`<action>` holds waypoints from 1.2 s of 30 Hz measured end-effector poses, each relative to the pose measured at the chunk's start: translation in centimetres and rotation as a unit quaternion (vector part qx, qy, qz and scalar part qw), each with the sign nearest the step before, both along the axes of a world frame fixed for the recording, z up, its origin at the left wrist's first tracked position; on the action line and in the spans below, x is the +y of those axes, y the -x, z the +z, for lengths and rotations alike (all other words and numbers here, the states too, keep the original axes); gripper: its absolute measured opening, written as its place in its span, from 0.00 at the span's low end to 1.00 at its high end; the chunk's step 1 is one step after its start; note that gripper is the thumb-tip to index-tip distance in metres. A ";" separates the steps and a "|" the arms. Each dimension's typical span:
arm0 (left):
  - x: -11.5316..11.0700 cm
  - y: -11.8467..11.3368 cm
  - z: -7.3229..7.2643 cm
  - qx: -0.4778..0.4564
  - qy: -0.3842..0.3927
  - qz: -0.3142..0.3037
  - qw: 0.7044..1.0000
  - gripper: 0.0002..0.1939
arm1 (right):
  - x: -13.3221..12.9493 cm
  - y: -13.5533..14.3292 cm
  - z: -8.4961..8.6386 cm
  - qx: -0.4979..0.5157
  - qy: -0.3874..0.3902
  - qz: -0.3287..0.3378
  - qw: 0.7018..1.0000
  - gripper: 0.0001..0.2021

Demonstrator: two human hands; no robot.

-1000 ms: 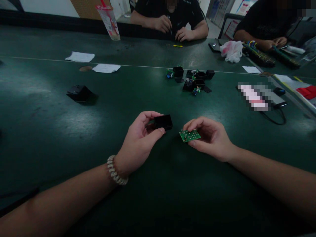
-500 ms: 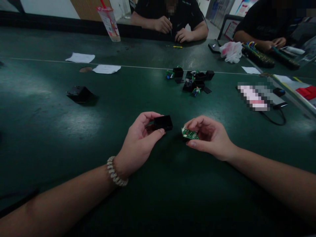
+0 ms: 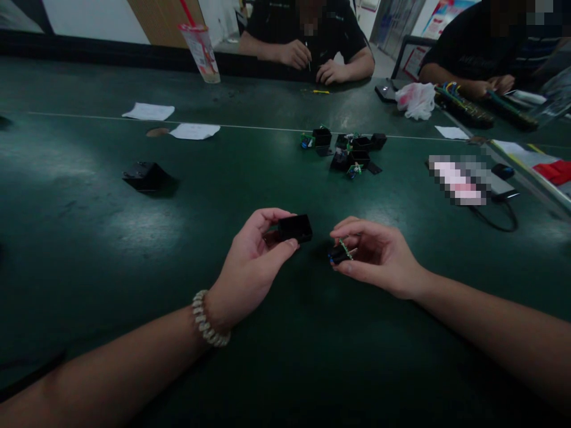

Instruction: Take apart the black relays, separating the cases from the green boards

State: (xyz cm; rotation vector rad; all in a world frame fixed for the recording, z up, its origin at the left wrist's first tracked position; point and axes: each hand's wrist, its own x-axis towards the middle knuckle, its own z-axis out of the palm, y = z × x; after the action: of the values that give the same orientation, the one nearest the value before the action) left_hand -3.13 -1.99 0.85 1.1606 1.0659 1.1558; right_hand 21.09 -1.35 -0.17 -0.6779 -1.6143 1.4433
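Note:
My left hand (image 3: 256, 255) grips a small black plastic box (image 3: 295, 229) between thumb and fingers, its hollow side facing up and toward me. Across a short gap, my right hand (image 3: 379, 252) pinches a green circuit board (image 3: 344, 249) by its edges. The board stands nearly on edge, and dark parts with a bit of blue stick out from its left face. Both hands are just above the dark green table (image 3: 285, 356), and the box and board do not touch.
Several black cases and circuit boards (image 3: 357, 148) lie in a cluster ahead. A black angular piece (image 3: 146, 176) sits at left. Papers (image 3: 195, 131), a drink cup (image 3: 201, 53), a plastic bag (image 3: 416, 100) and a cable (image 3: 495, 226) lie around. Two people (image 3: 307, 41) sit across the table.
My right hand has turned the circuit board from lying face up to nearly on edge, showing the parts on its other side. My left hand still holds the black box.

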 end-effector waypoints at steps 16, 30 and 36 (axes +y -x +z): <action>0.1 0.1 0.0 0.008 0.003 0.001 1.000 0.17 | 0.0 -0.2 0.1 0.002 0.006 0.029 1.000 0.21; 0.1 0.1 -0.4 -0.012 0.001 -0.001 1.000 0.16 | -0.2 -0.1 0.5 -0.034 0.009 -0.023 0.999 0.24; 0.1 0.1 -0.3 -0.005 0.000 -0.003 1.000 0.16 | -0.2 -0.1 0.6 -0.038 -0.002 -0.023 0.999 0.24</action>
State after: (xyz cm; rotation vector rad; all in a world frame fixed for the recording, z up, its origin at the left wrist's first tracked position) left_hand -3.20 -1.93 0.57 1.1556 1.0542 1.1557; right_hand 21.24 -1.53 0.45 -0.7698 -1.6484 1.3955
